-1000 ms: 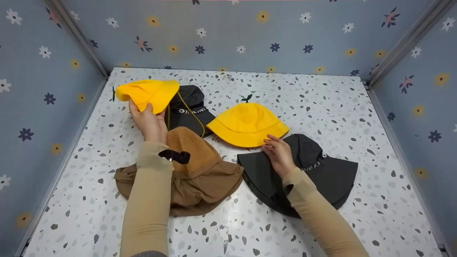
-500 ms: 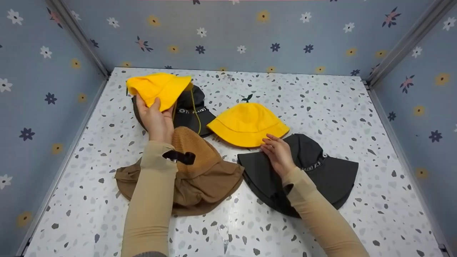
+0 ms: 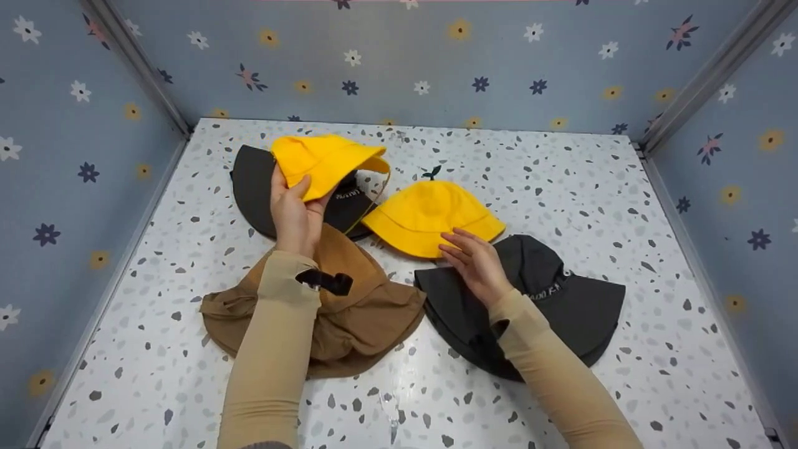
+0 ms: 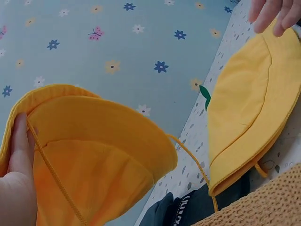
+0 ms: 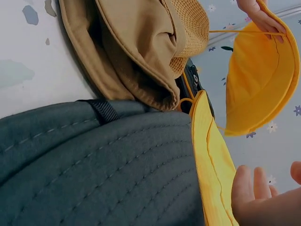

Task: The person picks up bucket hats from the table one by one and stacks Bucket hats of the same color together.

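Note:
My left hand [image 3: 295, 215] grips the brim of a yellow bucket hat [image 3: 324, 161], held up over a black sun hat [image 3: 252, 187] at the back left. The left wrist view looks into this raised hat [image 4: 103, 122], whose yellow cord dangles. A second yellow bucket hat [image 3: 436, 209] with a green sprout on its crown lies mid-table. My right hand [image 3: 477, 265] hovers at that hat's brim, fingers loosely extended, nothing held. Whether its fingertips touch the brim cannot be told. Beneath this hand lies another black sun hat [image 3: 580, 312].
A brown hat [image 3: 368, 318] with a knitted crown and wide cloth flap lies under my left forearm. The speckled white table [image 3: 673, 374] is bounded by flower-patterned panels [image 3: 399, 62] at the back and both sides.
My left hand has carried the yellow hat to the right, uncovering more of the back-left black hat, and its brim has turned rightward. My right hand has shifted slightly left.

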Motion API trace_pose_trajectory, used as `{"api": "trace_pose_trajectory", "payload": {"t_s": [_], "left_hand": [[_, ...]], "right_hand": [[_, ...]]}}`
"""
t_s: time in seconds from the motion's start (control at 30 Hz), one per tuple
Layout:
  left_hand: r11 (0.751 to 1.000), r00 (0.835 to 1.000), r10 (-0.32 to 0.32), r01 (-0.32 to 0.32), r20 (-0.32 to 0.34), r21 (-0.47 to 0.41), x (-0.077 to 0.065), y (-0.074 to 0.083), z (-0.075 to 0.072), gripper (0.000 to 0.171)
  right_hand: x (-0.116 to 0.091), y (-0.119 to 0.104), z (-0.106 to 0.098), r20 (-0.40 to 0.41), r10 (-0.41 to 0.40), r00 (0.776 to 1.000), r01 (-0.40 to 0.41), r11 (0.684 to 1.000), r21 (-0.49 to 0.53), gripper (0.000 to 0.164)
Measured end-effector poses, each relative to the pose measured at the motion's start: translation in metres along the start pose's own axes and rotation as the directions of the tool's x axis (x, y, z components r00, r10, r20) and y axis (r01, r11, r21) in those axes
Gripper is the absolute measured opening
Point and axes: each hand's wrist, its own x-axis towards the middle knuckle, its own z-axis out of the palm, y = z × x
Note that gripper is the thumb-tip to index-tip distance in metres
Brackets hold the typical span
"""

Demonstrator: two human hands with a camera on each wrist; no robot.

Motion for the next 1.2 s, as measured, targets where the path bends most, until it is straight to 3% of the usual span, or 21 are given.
{"api": "trace_pose_trajectory", "payload": {"t_s": [0.17,0.43,1.03,1.2], "left_hand": [[0.997,0.995,-0.068,0.064,0.074,0.048,-0.003,-0.005,-0.003,0.063],[0.986,0.969,-0.157,0.141,0.19,0.093,-0.006,-0.01,-0.007,0.064],[0.978,0.916,-0.199,0.161,0.349,0.137,-0.015,-0.013,-0.005,0.064],[0.973,0.89,-0.226,0.186,0.397,0.137,-0.017,-0.014,-0.004,0.062]], "right_hand": [[-0.001,0.0,0.006,0.052,0.005,0.999,-0.006,1.0,0.024,0.052],[-0.003,0.0,0.012,0.168,0.019,0.986,-0.033,0.996,0.078,0.061],[-0.01,-0.012,0.04,0.351,0.059,0.935,-0.123,0.979,0.163,0.077],[-0.008,-0.018,0.044,0.361,0.063,0.931,-0.148,0.966,0.211,0.079]]}}
